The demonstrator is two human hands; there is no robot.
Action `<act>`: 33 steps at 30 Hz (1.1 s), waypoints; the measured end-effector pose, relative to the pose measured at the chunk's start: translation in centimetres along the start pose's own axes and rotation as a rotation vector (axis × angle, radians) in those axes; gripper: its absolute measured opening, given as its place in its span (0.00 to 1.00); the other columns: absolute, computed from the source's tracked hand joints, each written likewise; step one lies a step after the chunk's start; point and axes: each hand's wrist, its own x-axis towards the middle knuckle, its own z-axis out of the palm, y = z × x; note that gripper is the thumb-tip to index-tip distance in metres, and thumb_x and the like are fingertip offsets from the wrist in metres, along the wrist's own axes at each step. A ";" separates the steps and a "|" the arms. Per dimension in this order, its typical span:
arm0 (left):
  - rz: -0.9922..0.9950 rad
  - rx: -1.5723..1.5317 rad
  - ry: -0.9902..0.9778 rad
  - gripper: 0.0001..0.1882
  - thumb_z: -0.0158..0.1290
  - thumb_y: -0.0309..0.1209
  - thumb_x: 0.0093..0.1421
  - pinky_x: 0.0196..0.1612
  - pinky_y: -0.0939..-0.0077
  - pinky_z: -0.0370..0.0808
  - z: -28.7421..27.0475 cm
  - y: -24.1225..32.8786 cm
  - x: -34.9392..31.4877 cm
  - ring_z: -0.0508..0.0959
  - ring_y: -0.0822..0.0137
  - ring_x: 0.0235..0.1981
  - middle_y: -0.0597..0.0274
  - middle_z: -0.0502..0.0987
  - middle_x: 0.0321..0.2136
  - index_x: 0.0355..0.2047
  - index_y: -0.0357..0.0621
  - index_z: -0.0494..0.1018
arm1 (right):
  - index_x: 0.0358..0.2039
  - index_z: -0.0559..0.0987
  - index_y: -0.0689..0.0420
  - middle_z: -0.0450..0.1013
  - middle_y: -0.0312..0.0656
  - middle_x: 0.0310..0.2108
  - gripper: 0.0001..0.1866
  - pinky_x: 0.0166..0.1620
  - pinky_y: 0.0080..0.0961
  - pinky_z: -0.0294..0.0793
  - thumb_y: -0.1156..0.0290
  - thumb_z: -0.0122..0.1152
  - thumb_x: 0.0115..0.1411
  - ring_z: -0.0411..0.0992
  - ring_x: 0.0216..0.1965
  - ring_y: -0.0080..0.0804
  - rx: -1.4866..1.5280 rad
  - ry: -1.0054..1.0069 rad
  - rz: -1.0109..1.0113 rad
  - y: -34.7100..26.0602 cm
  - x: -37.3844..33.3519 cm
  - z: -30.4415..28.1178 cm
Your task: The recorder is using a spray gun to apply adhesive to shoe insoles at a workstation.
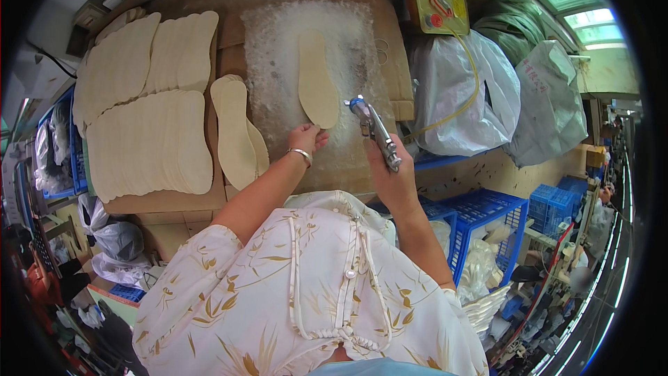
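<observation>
Nearest the camera is the person's cream blouse printed with tan leaves [306,292], and both bare forearms run up and away from it toward the bench.

The right hand [393,181] is closed in a fist round the handle of a slim silver metal spray gun with a blue cap at its nozzle [376,132]. The gun slants up and to the left, its nozzle hanging just beside the lower right edge of a single pale beige foam insole [316,80]. Whether a finger rests on the trigger cannot be told.

The left hand [306,139], a silver bangle at its wrist, has its fingertips drawn together at the heel end of that same insole; they seem to press or pinch the edge, though the contact is too small to be sure of.

The insole lies flat on a white, crusted spraying patch [278,49] in the middle of the brown cardboard-covered bench [174,202]. Its long axis runs straight away from the person, heel toward the hands and toe far. The left hand is the nearer of the two, at the heel; the gun stands off to the right.

Left of the patch lie two loose beige insoles [236,132], overlapping, and beyond them fanned rows of stacked beige insoles [149,104]. At the far right of the bench sits a yellow control box [433,1], with grey plastic sacks [463,94] below it and blue plastic crates [487,216] nearer the person.
</observation>
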 end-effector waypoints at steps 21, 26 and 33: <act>-0.002 0.030 0.005 0.09 0.51 0.27 0.62 0.34 0.73 0.80 0.1 0.0 -0.3 0.81 0.63 0.34 0.54 0.77 0.36 0.40 0.37 0.68 | 0.36 0.73 0.60 0.68 0.42 0.20 0.10 0.26 0.26 0.66 0.67 0.61 0.61 0.64 0.20 0.29 -0.091 -0.017 0.069 0.0 -2.1 -1.1; -0.002 0.023 -0.003 0.09 0.50 0.28 0.62 0.35 0.73 0.80 0.0 -0.1 -0.1 0.81 0.63 0.34 0.55 0.77 0.36 0.41 0.37 0.68 | 0.36 0.72 0.60 0.68 0.44 0.20 0.10 0.27 0.26 0.67 0.68 0.61 0.61 0.65 0.21 0.30 -0.013 -0.028 -0.007 0.0 -2.9 -0.9; -0.006 0.013 -0.003 0.09 0.50 0.28 0.63 0.36 0.73 0.80 -0.2 -0.4 0.1 0.80 0.63 0.35 0.55 0.77 0.36 0.41 0.37 0.68 | 0.36 0.72 0.60 0.70 0.44 0.21 0.09 0.27 0.26 0.67 0.69 0.60 0.61 0.65 0.21 0.30 -0.054 -0.071 -0.038 0.4 -3.5 -1.3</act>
